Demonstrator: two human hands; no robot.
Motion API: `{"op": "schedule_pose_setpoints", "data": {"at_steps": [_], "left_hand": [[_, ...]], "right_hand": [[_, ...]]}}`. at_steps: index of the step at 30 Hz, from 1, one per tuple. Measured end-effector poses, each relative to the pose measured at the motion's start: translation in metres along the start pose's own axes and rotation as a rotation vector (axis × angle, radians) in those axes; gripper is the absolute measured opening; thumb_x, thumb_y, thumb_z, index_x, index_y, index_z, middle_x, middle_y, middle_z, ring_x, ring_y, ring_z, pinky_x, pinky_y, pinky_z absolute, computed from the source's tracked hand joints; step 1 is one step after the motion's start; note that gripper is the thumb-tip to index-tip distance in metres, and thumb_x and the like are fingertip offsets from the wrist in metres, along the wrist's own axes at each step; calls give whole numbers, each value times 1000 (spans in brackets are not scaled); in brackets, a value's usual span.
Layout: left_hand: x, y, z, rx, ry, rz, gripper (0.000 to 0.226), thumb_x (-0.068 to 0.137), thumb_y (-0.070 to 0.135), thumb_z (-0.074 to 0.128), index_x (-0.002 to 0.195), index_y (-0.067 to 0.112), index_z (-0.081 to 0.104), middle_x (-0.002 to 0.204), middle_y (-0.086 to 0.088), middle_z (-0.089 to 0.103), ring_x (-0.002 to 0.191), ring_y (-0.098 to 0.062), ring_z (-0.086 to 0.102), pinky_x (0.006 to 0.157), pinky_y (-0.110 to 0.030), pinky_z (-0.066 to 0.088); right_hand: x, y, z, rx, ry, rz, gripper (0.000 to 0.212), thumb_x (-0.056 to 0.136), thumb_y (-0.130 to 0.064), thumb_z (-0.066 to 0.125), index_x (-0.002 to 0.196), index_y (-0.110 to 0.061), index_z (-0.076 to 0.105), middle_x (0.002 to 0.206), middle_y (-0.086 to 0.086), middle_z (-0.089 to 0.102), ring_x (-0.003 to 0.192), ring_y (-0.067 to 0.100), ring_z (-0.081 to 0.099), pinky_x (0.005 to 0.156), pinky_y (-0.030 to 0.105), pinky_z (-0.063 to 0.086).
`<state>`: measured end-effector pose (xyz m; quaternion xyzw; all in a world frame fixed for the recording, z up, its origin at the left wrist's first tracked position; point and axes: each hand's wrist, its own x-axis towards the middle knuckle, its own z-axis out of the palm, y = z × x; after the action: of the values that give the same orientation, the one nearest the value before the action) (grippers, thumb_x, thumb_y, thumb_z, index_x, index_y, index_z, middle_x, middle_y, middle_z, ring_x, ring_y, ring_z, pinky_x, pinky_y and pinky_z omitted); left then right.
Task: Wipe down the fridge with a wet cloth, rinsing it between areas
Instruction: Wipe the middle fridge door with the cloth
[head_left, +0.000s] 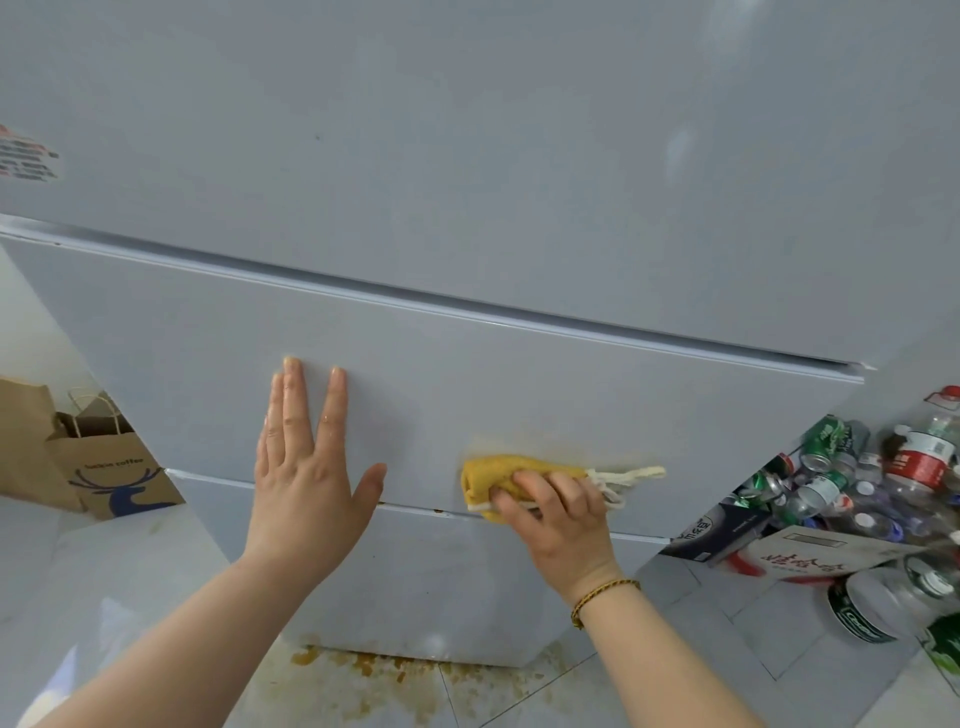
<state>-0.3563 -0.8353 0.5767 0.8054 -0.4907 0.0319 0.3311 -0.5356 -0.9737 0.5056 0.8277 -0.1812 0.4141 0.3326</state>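
Fingers (291, 405) of my left hand (306, 478) lay straight and flat on the fridge (519, 208), on its middle panel. My right hand (561, 519) gripped the yellow cloth (493, 473), curled round it, pressing it against that panel's lower edge, near the left hand.

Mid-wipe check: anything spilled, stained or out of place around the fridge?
Yes. Orange-brown stains spatter the floor at the fridge base, and a yellowish smear rings the cloth gripped by the right hand. Empty cans and bottles lie heaped on the right.
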Motion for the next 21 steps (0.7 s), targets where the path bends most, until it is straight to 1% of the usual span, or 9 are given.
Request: {"op": "schedule_pose_setpoints", "data": {"at_steps": [2,5,7,8,11,14,17,19,21], "left_hand": [[0,5,2,-26,21,-22,86,85,25,58,128,30,-17,136,9,-30,127,0,-25,111,-27,-9],[1,5,5,-13,31,-53,90,84,21,61,135,27,-13,141,5,-24,134,-5,-22,109,-22,-14],[1,0,7,54,63,-18,91,81,21,65,146,18,1,151,-11,-6,139,-19,-11,108,-17,-17],[0,0,9,82,94,12,84,80,26,60,145,16,7,152,-17,3,138,-24,-8,108,-18,-16],[-4,7,16,102,137,133,70,78,34,38,140,19,10,144,-18,11,141,-14,-14,113,-25,-10],[-4,13,24,153,122,270,74,78,32,38,144,26,6,144,-17,16,141,-9,-16,114,-29,-4],[-3,10,29,199,82,281,71,75,33,36,141,25,11,146,-15,12,140,-10,-18,113,-31,-3],[-3,8,29,217,67,281,71,75,33,39,140,23,13,146,-13,10,140,-10,-20,112,-31,-4],[-3,7,28,230,62,285,80,72,29,55,140,23,13,146,-13,11,139,-9,-21,112,-30,-5]], "right_hand": [[5,7,-5,62,-37,-77,22,77,-15,54,92,-30,48,100,-5,42,87,16,40,78,28,32],[31,27,-22,143,66,26,18,92,-12,43,92,-28,51,100,-1,44,85,19,41,73,31,35],[50,41,-28,102,234,238,23,97,-15,33,93,-27,51,100,2,44,85,22,41,79,29,32],[57,45,-28,68,286,308,23,96,-15,31,94,-26,51,101,3,44,86,23,41,83,28,30],[49,35,-17,-34,321,286,14,97,-20,40,95,-28,51,101,2,43,91,21,40,87,29,25],[15,16,-2,-26,222,203,9,92,-24,50,96,-31,50,101,-1,42,94,18,39,88,29,24],[-28,-1,11,9,54,60,15,93,-19,39,96,-32,47,102,-5,41,89,17,40,89,30,23],[-56,-9,17,37,-98,-30,15,87,-17,43,89,-30,49,100,-5,41,87,17,40,82,29,29],[-72,-10,18,89,-252,-95,20,73,-14,47,75,-28,61,98,-3,40,83,19,39,73,29,32]]}}
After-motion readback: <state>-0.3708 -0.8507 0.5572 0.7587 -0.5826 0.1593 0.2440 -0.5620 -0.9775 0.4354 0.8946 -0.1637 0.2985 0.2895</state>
